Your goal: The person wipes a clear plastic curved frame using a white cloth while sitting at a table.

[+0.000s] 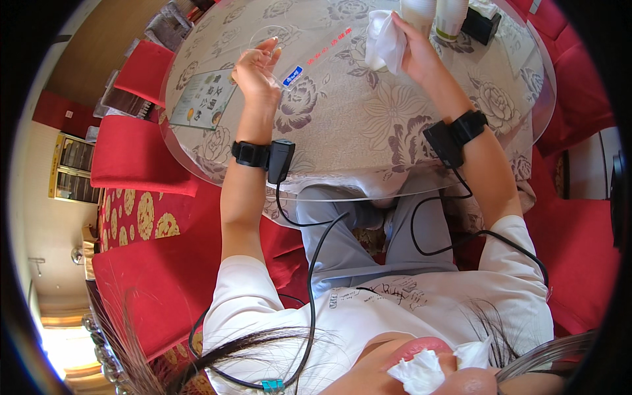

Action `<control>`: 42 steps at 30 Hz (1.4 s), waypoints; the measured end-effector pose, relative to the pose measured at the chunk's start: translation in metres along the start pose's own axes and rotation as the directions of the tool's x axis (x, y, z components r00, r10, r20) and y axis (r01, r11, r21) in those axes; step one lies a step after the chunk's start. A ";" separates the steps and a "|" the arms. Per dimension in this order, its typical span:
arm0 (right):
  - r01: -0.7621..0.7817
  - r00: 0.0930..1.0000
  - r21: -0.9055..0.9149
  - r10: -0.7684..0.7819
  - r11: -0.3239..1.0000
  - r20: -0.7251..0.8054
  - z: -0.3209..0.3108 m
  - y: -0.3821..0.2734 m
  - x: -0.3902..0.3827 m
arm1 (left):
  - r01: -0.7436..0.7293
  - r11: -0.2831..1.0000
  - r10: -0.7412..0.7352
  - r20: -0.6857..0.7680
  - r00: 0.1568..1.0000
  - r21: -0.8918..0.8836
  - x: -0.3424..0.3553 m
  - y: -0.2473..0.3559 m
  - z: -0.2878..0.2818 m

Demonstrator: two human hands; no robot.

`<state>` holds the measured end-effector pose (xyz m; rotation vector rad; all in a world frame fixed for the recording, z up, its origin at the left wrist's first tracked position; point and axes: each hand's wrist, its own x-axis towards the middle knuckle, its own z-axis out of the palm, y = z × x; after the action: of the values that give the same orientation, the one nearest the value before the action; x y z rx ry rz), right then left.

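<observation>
Person's white shirt (368, 316), grey trousers (349, 253): showing nearest, with black cables (311, 303) running over them.

Red-covered chairs: one standing near left (158, 283), another near right (582, 276); patterned red carpet (148, 210) showing between the chairs on the left.

Wrist units, black, two: one strapped on the left forearm (281, 161), one on the right (444, 143).

Round table, glass top (316, 148): standing before the person; floral tablecloth (368, 164) lying beneath the glass.

Flat printed card (201, 99): lying on the table's left side, left of the left hand.

Left hand (255, 69): hovering over or resting on the table's left part, fingers bending loosely; whether they are grasping anything one cannot tell. Blue label (292, 76) showing just right of it, red lettering (329, 46) farther right.

Right hand (416, 56): holding up a crumpled white tissue (385, 43), fingers and thumb closing on its right edge; the tissue is hanging over the table's far right part.

White cups (417, 13), stacked: standing just beyond the right hand.

Black tissue box (480, 27): sitting right of the cups.
</observation>
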<state>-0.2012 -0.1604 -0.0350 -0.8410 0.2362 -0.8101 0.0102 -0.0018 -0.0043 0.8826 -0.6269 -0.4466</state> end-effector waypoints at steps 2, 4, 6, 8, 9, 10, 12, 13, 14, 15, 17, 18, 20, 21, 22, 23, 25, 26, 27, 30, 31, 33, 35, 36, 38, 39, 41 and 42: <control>0.000 1.000 0.015 0.000 1.000 0.017 0.001 0.000 -0.001 | 0.049 0.998 -0.048 0.009 0.999 -0.044 0.001 0.000 -0.001; -0.002 0.999 0.029 0.001 1.000 0.032 0.002 0.002 -0.002 | 0.101 0.991 -0.099 0.019 0.995 -0.088 -0.001 0.000 0.001; 0.002 1.000 -0.012 -0.002 1.000 -0.003 0.002 0.004 -0.002 | 0.248 0.960 -0.236 0.102 0.966 -0.132 -0.004 0.000 0.003; 0.007 0.999 -0.044 -0.005 0.999 0.041 0.000 0.005 -0.001 | 0.270 0.954 -0.254 0.125 0.959 -0.133 -0.005 -0.001 0.005; 0.012 0.996 -0.076 -0.006 0.997 0.085 0.002 0.005 -0.002 | 0.292 0.947 -0.273 0.147 0.951 -0.133 -0.007 0.000 0.007; 0.012 0.996 -0.076 -0.006 0.997 0.085 0.004 0.005 -0.003 | 0.293 0.947 -0.273 0.147 0.951 -0.133 -0.009 0.000 0.010; 0.038 0.986 -0.133 -0.015 0.990 0.169 0.009 0.007 -0.007 | 0.296 0.946 -0.275 0.151 0.949 -0.132 -0.013 0.003 0.013; 0.037 0.985 -0.132 -0.014 0.991 0.171 0.011 0.008 -0.009 | 0.294 0.947 -0.274 0.150 0.950 -0.131 -0.011 0.002 0.012; 0.024 0.983 -0.147 0.003 0.989 0.182 0.013 0.008 -0.010 | 0.279 0.952 -0.251 0.197 0.948 -0.128 -0.009 0.000 0.010; 0.012 0.982 -0.164 0.019 0.986 0.190 0.012 0.008 -0.011 | 0.266 0.956 -0.229 0.246 0.942 -0.126 -0.009 -0.001 0.012; 0.019 0.987 -0.162 0.007 0.987 0.160 0.010 0.009 -0.009 | 0.225 0.969 -0.187 0.303 0.934 -0.097 -0.010 -0.002 0.015; 0.024 0.991 -0.158 -0.003 0.987 0.133 0.010 0.010 -0.009 | 0.181 0.981 -0.146 0.358 0.922 -0.069 -0.012 0.000 0.016; 0.007 0.994 -0.113 0.006 0.994 0.109 0.006 0.007 -0.008 | 0.171 0.985 -0.160 0.438 0.885 0.015 -0.014 0.004 0.017; -0.010 0.996 -0.068 0.015 0.998 0.086 0.005 0.005 -0.008 | 0.151 0.984 -0.179 0.512 0.840 0.096 -0.015 0.006 0.017; -0.011 0.996 -0.068 0.017 0.998 0.086 0.004 0.004 -0.008 | 0.152 0.984 -0.179 0.511 0.841 0.096 -0.016 0.008 0.017; 0.005 0.999 -0.057 -0.003 0.998 0.044 0.003 0.003 -0.007 | 0.179 0.971 -0.236 0.568 0.788 0.156 -0.016 0.010 0.018; 0.020 1.000 -0.047 -0.020 0.999 0.000 0.004 0.002 -0.008 | 0.202 0.955 -0.294 0.617 0.730 0.216 -0.018 0.011 0.019; 0.016 0.997 -0.071 -0.011 0.997 0.071 0.004 0.001 -0.008 | 0.219 0.937 -0.347 0.664 0.662 0.271 -0.019 0.011 0.020; 0.014 0.990 -0.093 0.000 0.996 0.144 0.005 0.001 -0.008 | 0.228 0.917 -0.398 0.702 0.590 0.328 -0.021 0.011 0.021; 0.006 0.980 -0.283 0.051 0.959 0.191 0.006 0.001 -0.010 | 0.298 0.865 -0.501 0.688 0.525 0.403 -0.027 0.008 0.024; 0.004 0.980 -0.283 0.052 0.959 0.192 0.008 0.001 -0.011 | 0.298 0.865 -0.501 0.687 0.527 0.403 -0.027 0.007 0.023; -0.024 0.986 -0.319 0.075 0.947 0.148 0.011 0.001 -0.013 | 0.324 0.863 -0.505 0.676 0.537 0.387 -0.028 0.004 0.023; -0.014 0.990 -0.330 0.060 0.944 0.130 0.003 0.001 -0.009 | 0.304 0.877 -0.481 0.672 0.562 0.373 -0.029 0.001 0.025; -0.005 0.992 -0.337 0.047 0.941 0.117 0.004 0.002 -0.008 | 0.281 0.888 -0.458 0.664 0.591 0.362 -0.030 0.002 0.025; -0.015 0.993 -0.262 0.044 0.965 0.105 0.006 0.005 -0.006 | 0.220 0.924 -0.378 0.653 0.657 0.313 -0.029 0.005 0.025; -0.021 0.995 -0.186 0.038 0.982 0.091 0.008 0.006 -0.005 | 0.152 0.953 -0.291 0.639 0.712 0.264 -0.028 0.007 0.025; 0.042 0.997 -0.170 -0.031 0.985 0.068 0.007 0.008 -0.005 | 0.142 0.982 -0.189 0.614 0.766 0.126 -0.022 0.004 0.022; 0.107 0.994 -0.152 -0.101 0.983 0.044 0.007 0.009 -0.005 | 0.118 0.993 -0.090 0.575 0.813 -0.011 -0.018 0.005 0.019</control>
<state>-0.1959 -0.1495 -0.0373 -1.0191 0.2259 -0.8815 -0.0152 0.0005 0.0033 0.7342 -1.1225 -0.8413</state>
